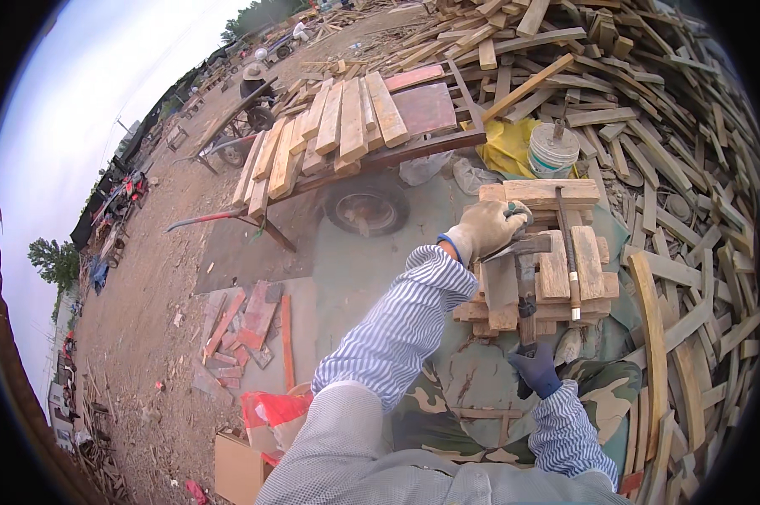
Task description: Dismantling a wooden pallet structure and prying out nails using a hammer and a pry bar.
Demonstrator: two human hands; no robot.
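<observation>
Nearest the viewer, the right hand (535, 369), in a dark blue glove, is seen closed round the lower end of a dark hammer handle (526, 313), whose grey metal head (521, 247) lies across a short weathered wooden plank (503, 295). The plank is set on a low stack of pale wooden blocks (565, 269), just ahead of the camouflage-clad knees (447, 404). The left hand (487, 225), in a tan work glove, is closed over the plank's upper end, beside the hammer head. The plank is judged stiff, rough and moderately light; it is best held at its end, clear of splinters and any nails. A long rusty iron bar (567, 252) rests on the blocks to the right.

Farther off, a white plastic bucket (553, 150) stands on a yellow sheet (508, 143); its contents cannot be made out. Beyond, a flat wheeled cart (413, 114) is loaded with pale sawn boards (338, 126). A large heap of scrap timber (649, 93) fills the background.
</observation>
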